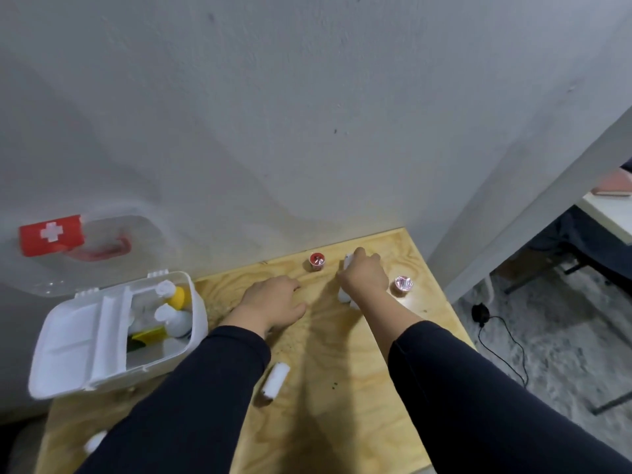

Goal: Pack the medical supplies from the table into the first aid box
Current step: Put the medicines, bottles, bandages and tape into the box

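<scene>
The white first aid box [61, 340] stands open at the table's left, its clear lid [113, 241] with a red cross label leaning on the wall. Inside lie white bottles, one with a yellow cap [179, 297]. My right hand [364, 277] is closed around a white item [343, 295] near the back of the table. My left hand [273, 304] rests palm down on the wood, fingers loosely curled, holding nothing. A white gauze roll [275, 379] lies between my forearms. Another white roll [94, 441] peeks out at the front left.
A small red cup [317, 261] stands near the wall and a pink foil-topped cup [403, 284] sits right of my right hand. The plywood table [342, 388] ends at the right, above a floor with a black cable [502, 340].
</scene>
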